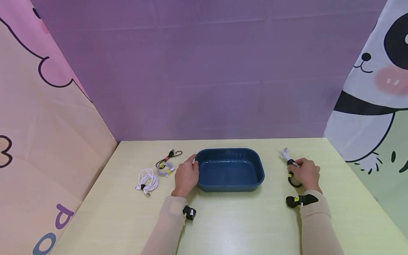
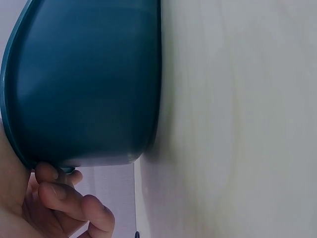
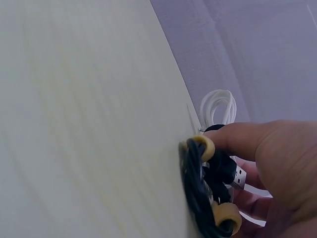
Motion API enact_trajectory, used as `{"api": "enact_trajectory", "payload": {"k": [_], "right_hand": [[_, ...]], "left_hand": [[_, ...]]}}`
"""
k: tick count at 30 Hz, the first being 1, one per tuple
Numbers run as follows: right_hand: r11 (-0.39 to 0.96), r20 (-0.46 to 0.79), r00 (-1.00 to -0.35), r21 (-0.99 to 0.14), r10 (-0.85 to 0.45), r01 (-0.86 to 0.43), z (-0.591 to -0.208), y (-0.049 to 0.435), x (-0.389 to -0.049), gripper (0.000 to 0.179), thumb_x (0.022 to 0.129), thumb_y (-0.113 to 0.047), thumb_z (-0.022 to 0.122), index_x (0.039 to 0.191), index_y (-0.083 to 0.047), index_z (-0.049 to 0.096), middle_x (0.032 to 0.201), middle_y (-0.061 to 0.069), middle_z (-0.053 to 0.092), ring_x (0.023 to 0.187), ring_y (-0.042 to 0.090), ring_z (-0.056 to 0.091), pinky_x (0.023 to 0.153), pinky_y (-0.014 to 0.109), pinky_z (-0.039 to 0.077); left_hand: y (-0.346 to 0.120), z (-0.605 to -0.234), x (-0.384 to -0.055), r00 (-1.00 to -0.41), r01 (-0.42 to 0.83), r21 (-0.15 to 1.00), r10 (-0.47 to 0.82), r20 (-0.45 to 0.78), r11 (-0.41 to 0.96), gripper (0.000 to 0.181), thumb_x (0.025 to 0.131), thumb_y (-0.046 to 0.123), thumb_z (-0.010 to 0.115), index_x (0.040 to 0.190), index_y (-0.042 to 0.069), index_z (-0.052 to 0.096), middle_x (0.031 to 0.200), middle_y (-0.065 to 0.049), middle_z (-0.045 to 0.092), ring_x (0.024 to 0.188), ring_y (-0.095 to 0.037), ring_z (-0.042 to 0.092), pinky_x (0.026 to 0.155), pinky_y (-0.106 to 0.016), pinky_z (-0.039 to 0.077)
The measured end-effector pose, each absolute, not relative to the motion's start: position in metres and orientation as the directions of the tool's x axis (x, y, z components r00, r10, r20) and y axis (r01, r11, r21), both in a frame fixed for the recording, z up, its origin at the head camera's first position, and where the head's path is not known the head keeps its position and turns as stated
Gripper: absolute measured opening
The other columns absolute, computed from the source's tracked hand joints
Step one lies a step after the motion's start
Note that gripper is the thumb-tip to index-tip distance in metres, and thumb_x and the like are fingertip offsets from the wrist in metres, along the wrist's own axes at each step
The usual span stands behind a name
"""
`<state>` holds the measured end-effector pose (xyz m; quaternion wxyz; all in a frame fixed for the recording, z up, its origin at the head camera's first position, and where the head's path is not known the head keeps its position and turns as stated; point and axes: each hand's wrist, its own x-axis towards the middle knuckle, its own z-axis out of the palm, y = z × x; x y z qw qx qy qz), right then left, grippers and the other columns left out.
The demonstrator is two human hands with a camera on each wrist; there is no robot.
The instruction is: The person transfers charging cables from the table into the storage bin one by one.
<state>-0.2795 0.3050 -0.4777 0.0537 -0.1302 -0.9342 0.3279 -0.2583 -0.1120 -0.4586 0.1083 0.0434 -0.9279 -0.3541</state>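
A dark blue rectangular plastic bin (image 1: 229, 187) stands upright on the table. My left hand (image 1: 186, 176) holds its left end at the rim, and in the left wrist view several fingers (image 2: 59, 193) curl by the bin's outer wall (image 2: 84, 89). To the right of the bin, my right hand (image 1: 305, 173) pinches a coiled black USB cable (image 3: 193, 193) with yellowish ties, low over the table. Just beyond it a bundled white cable (image 3: 218, 101) with a black tie lies close to the thumb. Part of both cables is hidden behind the fingers.
Left of the bin lie a white coiled cable (image 1: 149, 180) with a black tie, a pale cable (image 1: 162, 170) with yellow ties, and a thin black cable (image 1: 173, 154). A purple backdrop (image 1: 216, 78) rises behind the table (image 1: 229, 226), with printed cloths at both sides.
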Motion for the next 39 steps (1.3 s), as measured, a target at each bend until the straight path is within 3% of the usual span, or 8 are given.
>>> {"api": "enact_trajectory", "payload": {"k": [7, 24, 39], "right_hand": [[0.752, 0.074, -0.957, -0.636, 0.282, 0.172, -0.478, 0.303, -0.279, 0.036, 0.092, -0.027, 0.067, 0.109, 0.005, 0.067, 0.106, 0.028, 0.063, 0.100, 0.046, 0.043, 0.075, 0.046, 0.033], [0.737, 0.120, -0.947, -0.659, 0.297, 0.148, -0.474, 0.301, -0.280, 0.034, 0.093, -0.028, 0.065, 0.104, 0.004, 0.068, 0.112, 0.030, 0.063, 0.106, 0.050, 0.042, 0.086, 0.059, 0.033], [0.737, 0.161, -0.942, -0.666, 0.294, 0.116, -0.467, 0.295, -0.279, 0.034, 0.093, -0.024, 0.067, 0.108, 0.006, 0.067, 0.113, 0.030, 0.062, 0.103, 0.046, 0.042, 0.085, 0.057, 0.031]], "left_hand": [[-0.112, -0.459, -0.258, -0.970, 0.002, 0.665, -0.159, 0.182, 0.747, 0.040, 0.105, 0.022, 0.054, 0.143, 0.011, 0.060, 0.061, -0.004, 0.058, 0.051, -0.018, 0.048, 0.047, -0.029, 0.031], [-0.111, -0.458, -0.258, -0.974, -0.023, 0.664, -0.167, 0.155, 0.747, 0.041, 0.106, 0.024, 0.053, 0.145, 0.012, 0.058, 0.064, -0.004, 0.059, 0.054, -0.019, 0.050, 0.049, -0.029, 0.032], [-0.110, -0.458, -0.258, -0.973, -0.017, 0.664, -0.165, 0.160, 0.747, 0.041, 0.106, 0.022, 0.053, 0.144, 0.009, 0.058, 0.063, -0.005, 0.060, 0.054, -0.018, 0.051, 0.048, -0.028, 0.033]]}}
